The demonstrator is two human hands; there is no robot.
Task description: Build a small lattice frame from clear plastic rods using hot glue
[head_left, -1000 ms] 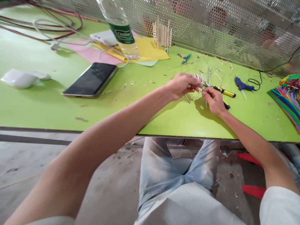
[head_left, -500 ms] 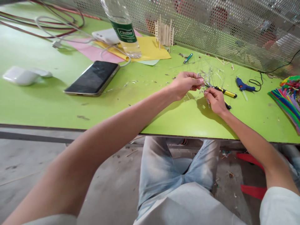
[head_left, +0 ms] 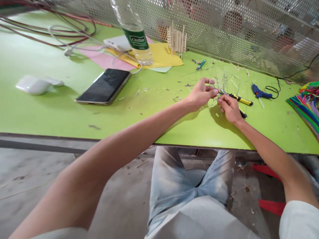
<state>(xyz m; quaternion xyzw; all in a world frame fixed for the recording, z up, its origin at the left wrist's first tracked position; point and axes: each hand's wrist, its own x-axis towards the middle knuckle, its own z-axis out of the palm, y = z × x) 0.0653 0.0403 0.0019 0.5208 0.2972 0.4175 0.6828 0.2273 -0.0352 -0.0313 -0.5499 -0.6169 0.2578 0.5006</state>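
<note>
Over the green table [head_left: 139, 122], my left hand [head_left: 202, 93] has its thumb and fingertips brought close around something thin that I cannot make out. My right hand [head_left: 228, 107] is closed in a pinch just to its right, also on something too small to name. Thin clear or metallic strands [head_left: 224, 79] lie behind the fingertips. Beside my right hand are pliers with yellow and black handles [head_left: 243, 100], partly hidden by it. A small green tool [head_left: 201, 64] lies farther back.
A blue glue gun [head_left: 261, 92] and colourful pipe cleaners [head_left: 305, 111] are at the right. A phone [head_left: 104, 87], a water bottle [head_left: 138, 41], a white case [head_left: 32, 85] and cables are at the left. A stick structure [head_left: 177, 41] stands by the perforated metal screen [head_left: 211, 23].
The view has shifted slightly, so the table items appear a little farther right and lower. My left hand's fingers have spread a little; my right hand keeps its pinch.
</note>
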